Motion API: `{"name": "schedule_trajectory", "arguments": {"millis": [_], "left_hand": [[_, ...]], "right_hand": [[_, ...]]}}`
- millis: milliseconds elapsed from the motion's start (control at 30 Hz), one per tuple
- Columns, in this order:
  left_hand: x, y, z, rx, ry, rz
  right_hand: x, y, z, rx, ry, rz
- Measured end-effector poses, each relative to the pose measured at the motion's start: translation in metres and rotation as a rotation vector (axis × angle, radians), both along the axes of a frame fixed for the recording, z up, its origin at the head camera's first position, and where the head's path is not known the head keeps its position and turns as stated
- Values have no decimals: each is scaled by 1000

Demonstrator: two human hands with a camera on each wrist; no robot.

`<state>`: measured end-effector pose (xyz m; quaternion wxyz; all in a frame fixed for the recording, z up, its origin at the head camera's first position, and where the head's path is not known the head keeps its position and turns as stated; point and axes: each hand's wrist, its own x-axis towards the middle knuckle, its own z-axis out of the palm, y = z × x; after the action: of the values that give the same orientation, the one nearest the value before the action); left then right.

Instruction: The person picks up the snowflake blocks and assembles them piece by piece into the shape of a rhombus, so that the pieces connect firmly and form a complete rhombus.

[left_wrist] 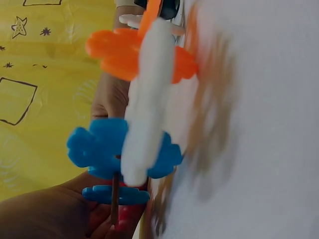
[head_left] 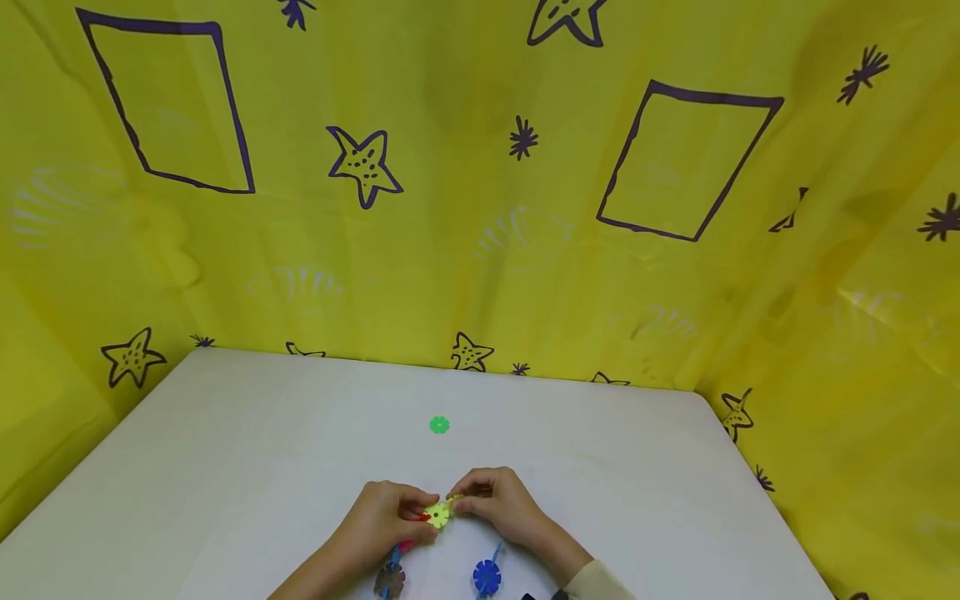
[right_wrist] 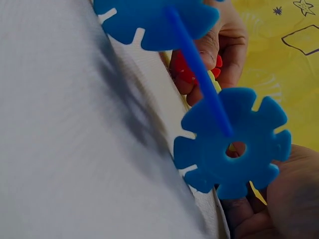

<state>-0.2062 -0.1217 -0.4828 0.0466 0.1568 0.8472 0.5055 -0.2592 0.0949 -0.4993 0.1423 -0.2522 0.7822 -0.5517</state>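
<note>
My left hand (head_left: 375, 521) pinches a chain of notched plastic discs near a yellow notched disc (head_left: 437, 518), with a red disc (right_wrist: 185, 68) beside its fingertips. My right hand (head_left: 504, 504) has thumb and fingers pinched at the yellow disc's right edge, on a yellow piece mostly hidden by the fingertips. Below the left hand the chain runs through blue (left_wrist: 99, 147), orange (left_wrist: 117, 52) and white (left_wrist: 148, 104) discs. Under the right hand, a blue disc (right_wrist: 209, 159) joins a darker blue one (right_wrist: 199, 69) seen edge-on.
A single green notched disc (head_left: 439, 425) lies flat on the white table (head_left: 300, 433), beyond both hands. Yellow cloth (head_left: 450, 275) printed with stars and frames hangs behind the table and along its sides.
</note>
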Motion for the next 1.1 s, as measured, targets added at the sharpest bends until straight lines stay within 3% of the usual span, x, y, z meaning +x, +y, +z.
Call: {"name": "schedule_trajectory", "arguments": {"millis": [200,500,867,1100], "left_hand": [[2,2,-2,24,19,-13],[3,3,-2,-43,99,-7],[2,-1,-4,-11,87,-10],[1,-1,-4,3,96,-15]], "right_hand": [[-1,1,0,11,29,15],[1,-1,1,2,109,30],[3,-3,1,-8,-15,-18],[7,-5,2,-27,15,-44]]}}
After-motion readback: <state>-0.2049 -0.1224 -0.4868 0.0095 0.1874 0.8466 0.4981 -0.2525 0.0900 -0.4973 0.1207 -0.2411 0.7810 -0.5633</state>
